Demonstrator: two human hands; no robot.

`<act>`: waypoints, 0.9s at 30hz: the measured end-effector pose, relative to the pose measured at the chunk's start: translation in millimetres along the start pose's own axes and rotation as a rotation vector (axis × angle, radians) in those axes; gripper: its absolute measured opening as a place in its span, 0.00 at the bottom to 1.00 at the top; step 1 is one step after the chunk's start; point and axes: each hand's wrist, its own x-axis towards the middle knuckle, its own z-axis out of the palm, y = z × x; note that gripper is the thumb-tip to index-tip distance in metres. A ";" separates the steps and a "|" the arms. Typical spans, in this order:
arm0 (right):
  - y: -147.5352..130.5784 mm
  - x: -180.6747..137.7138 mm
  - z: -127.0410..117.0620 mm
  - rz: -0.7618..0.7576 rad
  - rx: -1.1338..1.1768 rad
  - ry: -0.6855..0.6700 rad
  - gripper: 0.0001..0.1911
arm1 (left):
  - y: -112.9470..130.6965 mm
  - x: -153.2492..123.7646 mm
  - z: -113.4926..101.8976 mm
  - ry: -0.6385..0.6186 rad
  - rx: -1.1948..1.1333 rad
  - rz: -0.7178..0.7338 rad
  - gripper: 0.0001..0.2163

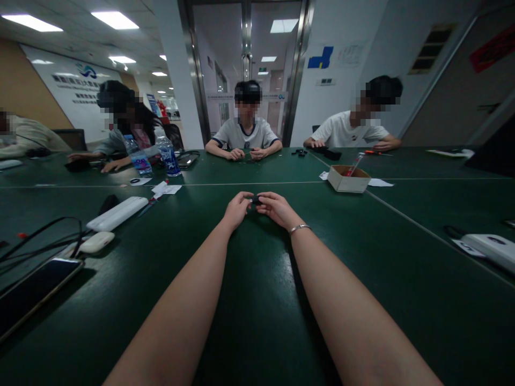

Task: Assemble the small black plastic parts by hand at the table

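Both my arms reach forward over the green tabletop, and the hands meet near its middle. Between them is a small black object (256,200), with a pale bit at its left end. It is too small in the picture for me to tell its kind. My right hand (277,207), with a silver bracelet (300,229) at the wrist, pinches the object from the right between thumb and fingers. From the left, the bent fingers of my left hand (237,210) close on its pale end. My fingers partly cover the object.
To the left lie a phone (36,289), a white case (97,242), a long white device (118,213) and black cables. Bottles (168,155) stand farther back. A small open box (349,179) sits ahead right. Another white device (493,249) lies far right. Several people sit around the table.
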 end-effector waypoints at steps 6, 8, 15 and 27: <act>0.3 0.2 0.2 0.001 0.008 0.015 0.07 | 0.8 -0.4 1.1 0.042 -0.008 0.000 0.12; 0.4 0.4 0.1 0.003 0.006 0.014 0.07 | 0.6 -0.5 0.9 0.033 -0.010 0.006 0.11; 0.3 0.8 -0.5 0.001 0.004 -0.005 0.07 | -0.2 0.1 0.0 0.025 -0.009 -0.010 0.12; -0.3 -0.2 -0.3 -0.004 -0.001 -0.007 0.07 | -0.7 0.1 0.2 0.018 0.019 0.021 0.12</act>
